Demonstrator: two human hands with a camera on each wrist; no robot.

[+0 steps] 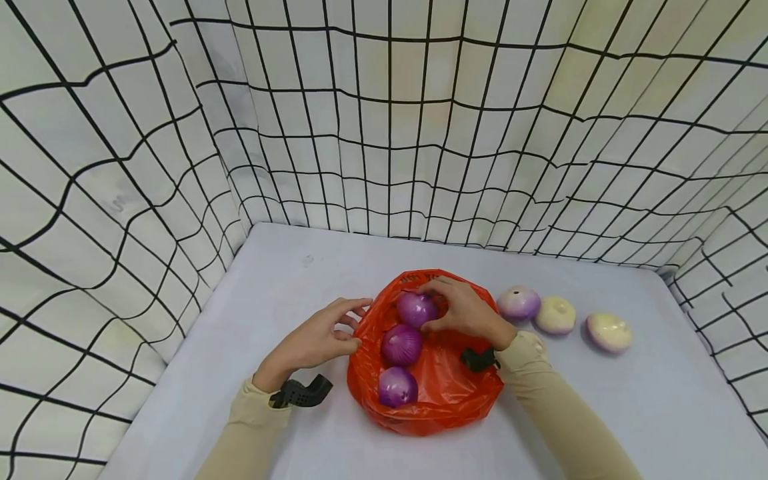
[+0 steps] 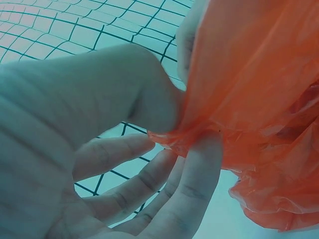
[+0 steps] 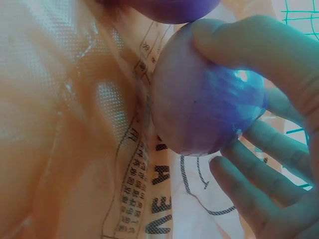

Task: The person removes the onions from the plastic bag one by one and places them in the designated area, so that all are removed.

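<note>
A red plastic bag (image 1: 432, 421) stands on the table with its mouth spread wide. My left hand (image 1: 321, 337) is at the bag's left rim; in the left wrist view its thumb and fingers pinch the thin plastic. Inside the bag, my right hand (image 1: 461, 308) grips a purple onion (image 1: 415, 309) near the far rim, thumb on one side and fingers on the other. Two more purple onions, a middle one (image 1: 401, 345) and a near one (image 1: 397, 387), lie in a row along the bag's left side. In the right wrist view, printed lettering shows beside the gripped onion (image 3: 199, 99).
Right of the bag, three onions lie on the white table (image 1: 288, 267): a purple and white one (image 1: 517, 301), a pale one (image 1: 555, 317) and another pale one (image 1: 609, 332) farther right. Black netting (image 1: 390, 140) over white walls encloses the table's back and sides.
</note>
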